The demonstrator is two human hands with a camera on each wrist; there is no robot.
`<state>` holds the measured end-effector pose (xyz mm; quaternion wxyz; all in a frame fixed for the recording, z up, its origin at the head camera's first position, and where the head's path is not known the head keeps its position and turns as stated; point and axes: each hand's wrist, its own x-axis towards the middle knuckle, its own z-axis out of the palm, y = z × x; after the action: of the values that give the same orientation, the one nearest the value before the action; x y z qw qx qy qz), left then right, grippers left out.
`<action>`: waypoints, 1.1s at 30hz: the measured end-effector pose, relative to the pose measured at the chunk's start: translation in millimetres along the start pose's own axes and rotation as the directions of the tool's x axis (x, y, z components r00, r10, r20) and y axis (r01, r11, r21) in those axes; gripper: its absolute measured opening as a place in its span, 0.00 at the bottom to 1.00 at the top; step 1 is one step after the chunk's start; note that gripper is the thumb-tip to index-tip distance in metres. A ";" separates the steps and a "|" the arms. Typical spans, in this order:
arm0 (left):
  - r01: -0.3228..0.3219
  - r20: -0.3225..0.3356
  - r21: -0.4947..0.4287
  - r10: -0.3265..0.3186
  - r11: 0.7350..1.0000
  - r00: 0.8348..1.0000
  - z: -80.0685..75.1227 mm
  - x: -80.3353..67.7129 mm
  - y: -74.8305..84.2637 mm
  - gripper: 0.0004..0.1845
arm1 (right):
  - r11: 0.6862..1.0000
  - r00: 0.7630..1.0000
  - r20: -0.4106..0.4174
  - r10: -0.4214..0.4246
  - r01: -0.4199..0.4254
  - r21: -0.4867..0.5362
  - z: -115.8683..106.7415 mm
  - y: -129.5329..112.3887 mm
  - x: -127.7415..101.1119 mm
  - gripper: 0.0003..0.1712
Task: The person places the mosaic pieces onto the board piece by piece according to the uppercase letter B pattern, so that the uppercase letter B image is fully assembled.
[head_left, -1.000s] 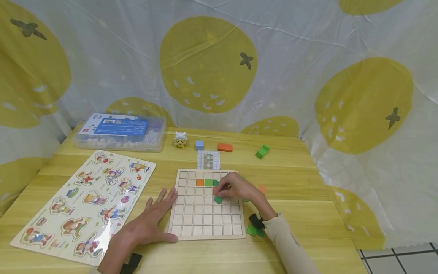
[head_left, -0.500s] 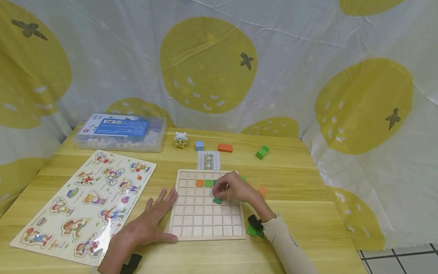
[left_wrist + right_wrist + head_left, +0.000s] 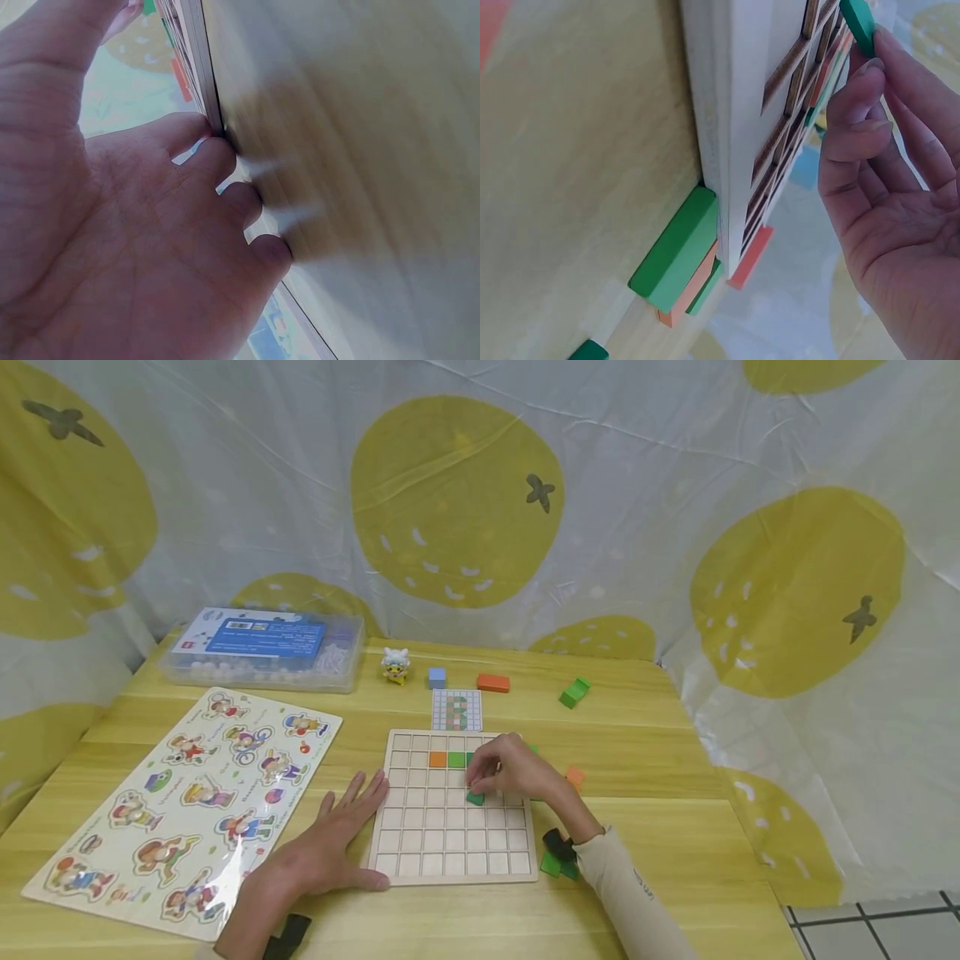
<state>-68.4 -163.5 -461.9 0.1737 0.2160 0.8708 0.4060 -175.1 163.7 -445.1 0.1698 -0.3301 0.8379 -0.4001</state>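
Note:
A wooden grid board (image 3: 401,864) lies on the table. In one of its upper rows sit an orange tile (image 3: 438,760), a light green tile (image 3: 457,760) and a dark green tile (image 3: 470,759) partly covered by my right hand (image 3: 512,768). That hand pinches another dark green tile (image 3: 859,26) between thumb and finger, close over the middle of the board. My left hand (image 3: 330,847) is spread flat along the board's left side, fingertips right at its edge and thumb by the near corner. Small printed pattern card (image 3: 457,710) lies just beyond the board.
Loose green blocks (image 3: 551,864) and an orange block (image 3: 575,777) lie right of the board. Farther back are a toy figure (image 3: 396,667), blue block (image 3: 437,678), red block (image 3: 493,682) and green blocks (image 3: 575,692). A picture puzzle (image 3: 180,810) and plastic case (image 3: 262,652) occupy the left.
The right hand and its dark green tile have shifted slightly left over the board, now hiding an orange spot that showed under the fingers. The left hand has stayed put.

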 end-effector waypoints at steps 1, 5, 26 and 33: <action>0.001 -0.001 0.000 -0.001 1.000 1.000 -0.1 0.1 0.3 0.70 | 1.000 1.000 0.000 0.000 0.000 0.004 -0.7 -0.1 -0.1 0.04; 0.006 -0.002 0.001 -0.006 1.000 1.000 -0.9 0.3 2.1 0.70 | 1.000 1.000 -0.005 0.009 -0.009 0.010 -3.8 1.3 -1.8 0.04; 0.024 0.002 0.005 -0.024 1.000 1.000 -1.9 -0.6 2.7 0.71 | 0.997 1.000 -0.016 0.020 -0.021 -0.074 -2.6 5.8 -10.5 0.06; 0.030 0.003 0.004 -0.030 1.000 1.000 -2.0 -0.8 1.8 0.71 | 0.997 0.999 -0.012 0.036 -0.037 -0.070 -1.0 6.0 -10.4 0.06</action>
<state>-68.2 -164.1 -459.1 0.1807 0.2040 0.8745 0.4012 -170.6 174.1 -448.9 0.1609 -0.3185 0.8583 -0.3688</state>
